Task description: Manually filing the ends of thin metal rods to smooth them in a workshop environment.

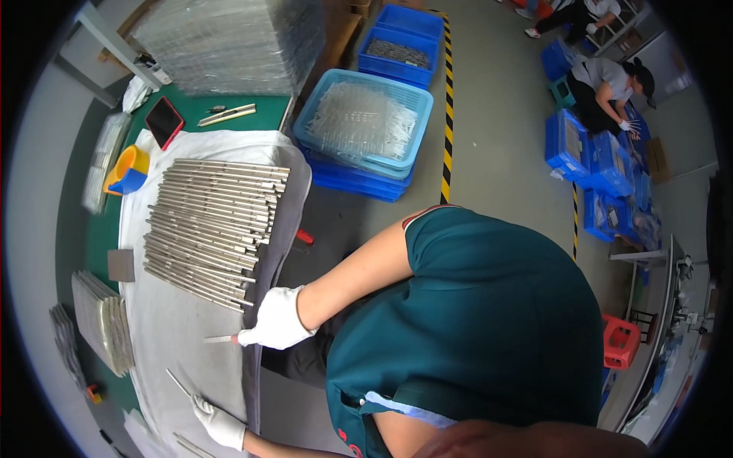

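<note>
My right hand (pixel 279 317), in a white glove, pinches a thin metal strip (pixel 219 339) near the front edge of the cloth-covered table. Its exact kind is too small to tell. Lower in the picture, my left hand (pixel 217 424), also gloved, holds a slim metal rod (pixel 179 381) that slants up off its fingers. Just past the right hand, a row of many silvery metal rods (pixel 214 225) lies side by side on the white cloth (pixel 183 328). More thin rods (pixel 191 443) rest beside the left hand, cut off by the picture's edge.
A yellow-and-blue tape dispenser (pixel 128 169), phone (pixel 164 122), utility knife (pixel 227 114) and brownish block (pixel 121 266) lie around the cloth. Bagged stacks (pixel 103 320) line the table's far side. A light-blue basket (pixel 416 126) of clear tubes stands alongside. Another person (pixel 607 88) works across the aisle.
</note>
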A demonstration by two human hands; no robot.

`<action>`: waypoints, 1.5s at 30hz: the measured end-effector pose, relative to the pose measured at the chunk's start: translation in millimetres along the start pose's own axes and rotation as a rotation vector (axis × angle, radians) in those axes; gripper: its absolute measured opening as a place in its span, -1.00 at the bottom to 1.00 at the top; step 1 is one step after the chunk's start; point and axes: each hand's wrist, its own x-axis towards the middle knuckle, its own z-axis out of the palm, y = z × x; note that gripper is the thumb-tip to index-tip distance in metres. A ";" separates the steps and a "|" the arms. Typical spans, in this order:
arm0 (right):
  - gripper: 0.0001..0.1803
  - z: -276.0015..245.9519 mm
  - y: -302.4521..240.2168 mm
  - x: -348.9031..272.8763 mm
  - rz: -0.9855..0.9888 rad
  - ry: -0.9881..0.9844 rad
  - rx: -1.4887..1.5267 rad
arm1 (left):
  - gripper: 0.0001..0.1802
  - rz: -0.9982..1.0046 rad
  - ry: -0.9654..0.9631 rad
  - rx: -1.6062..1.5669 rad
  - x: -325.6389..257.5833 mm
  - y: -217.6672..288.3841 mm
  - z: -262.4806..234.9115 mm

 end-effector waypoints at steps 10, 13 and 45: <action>-0.54 0.4 -2.4 5.2 -0.049 -0.039 -0.065 | -0.61 0.180 0.173 -0.338 3.7 -15.1 20.9; -0.37 -9.1 -14.7 -2.0 -0.005 -0.072 -0.219 | -0.66 0.070 0.175 -0.065 -12.7 3.4 -0.2; -0.43 -15.7 -9.5 -14.7 -0.268 0.015 -0.416 | -0.75 -0.299 -0.497 -1.063 -89.9 56.6 -9.6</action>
